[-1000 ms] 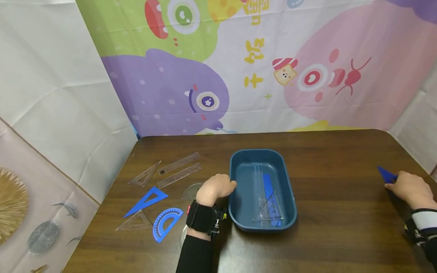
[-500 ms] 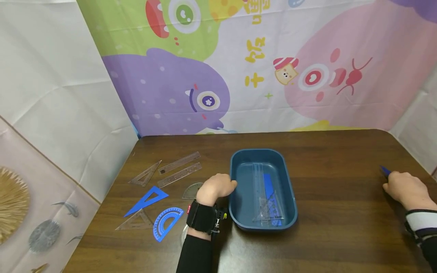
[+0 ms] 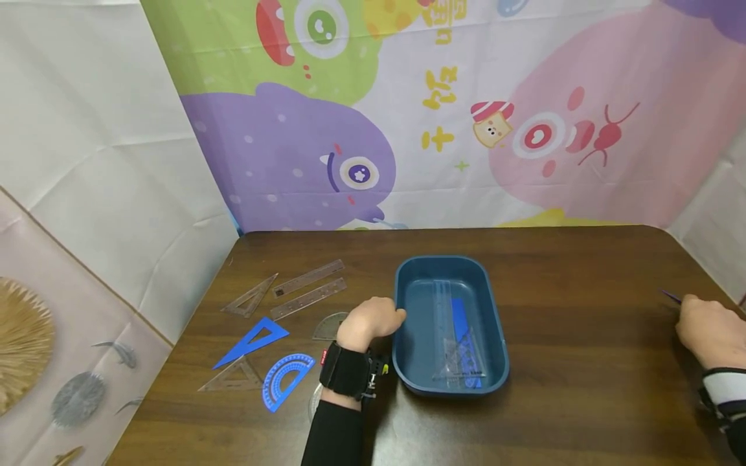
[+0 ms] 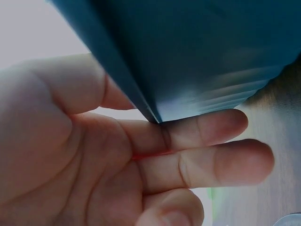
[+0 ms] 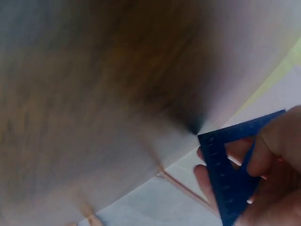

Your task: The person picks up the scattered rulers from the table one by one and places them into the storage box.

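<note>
Although yellow characters (image 3: 440,90) stand out on the cartoon backdrop (image 3: 303,145), they are oddly turned and I can't vouch for a reading. The dark print on a clear set square (image 3: 468,373) in the blue tray (image 3: 415,336) is too small for me, and so is anything on the red tag (image 3: 324,356) at the left wrist. I do get scale marks on the blue protractor (image 3: 272,385), flat on the table (image 3: 583,336). My head camera shows only a dark sliver at the right hand (image 3: 712,333), near the table's right edge; the right wrist view reveals a blue set square (image 5: 217,172), its cut-out and blurred marks, pinched by thumb and fingers. From the left wrist camera I see the left hand (image 3: 370,321) pinching the tray's rim, fingers stretched along its outside.
</note>
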{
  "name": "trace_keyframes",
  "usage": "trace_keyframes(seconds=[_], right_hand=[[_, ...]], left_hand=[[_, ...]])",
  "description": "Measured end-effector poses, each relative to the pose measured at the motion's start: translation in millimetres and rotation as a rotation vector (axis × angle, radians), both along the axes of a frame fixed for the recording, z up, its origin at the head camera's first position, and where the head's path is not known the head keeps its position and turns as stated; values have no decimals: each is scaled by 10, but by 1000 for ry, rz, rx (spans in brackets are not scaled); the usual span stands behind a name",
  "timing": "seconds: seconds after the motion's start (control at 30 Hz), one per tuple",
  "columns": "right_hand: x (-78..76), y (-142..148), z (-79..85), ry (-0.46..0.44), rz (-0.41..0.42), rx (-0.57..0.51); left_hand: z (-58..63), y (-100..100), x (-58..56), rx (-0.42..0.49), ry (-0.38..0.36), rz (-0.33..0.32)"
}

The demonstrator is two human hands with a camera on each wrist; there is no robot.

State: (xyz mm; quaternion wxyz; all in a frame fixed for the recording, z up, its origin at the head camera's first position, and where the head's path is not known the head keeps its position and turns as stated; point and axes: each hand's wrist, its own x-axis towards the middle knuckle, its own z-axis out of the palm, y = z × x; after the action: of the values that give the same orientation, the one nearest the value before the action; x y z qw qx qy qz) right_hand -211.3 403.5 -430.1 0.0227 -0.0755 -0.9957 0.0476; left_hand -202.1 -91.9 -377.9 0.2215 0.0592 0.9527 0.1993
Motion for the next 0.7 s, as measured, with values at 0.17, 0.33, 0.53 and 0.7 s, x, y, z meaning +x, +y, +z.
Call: trace_keyframes(seconds=[0.17, 0.33, 0.53, 0.7], right_hand=[[10, 20, 2, 38, 2, 14], [16, -69, 42, 27, -4, -9], [50, -399, 201, 123, 85, -38], [79, -812, 388, 301, 244, -53]], left_hand=[[2, 10, -1, -10, 1, 0], [7, 17, -8, -15, 5, -4], [9, 18, -4, -14, 1, -1], [3, 17, -1, -14, 2, -1]])
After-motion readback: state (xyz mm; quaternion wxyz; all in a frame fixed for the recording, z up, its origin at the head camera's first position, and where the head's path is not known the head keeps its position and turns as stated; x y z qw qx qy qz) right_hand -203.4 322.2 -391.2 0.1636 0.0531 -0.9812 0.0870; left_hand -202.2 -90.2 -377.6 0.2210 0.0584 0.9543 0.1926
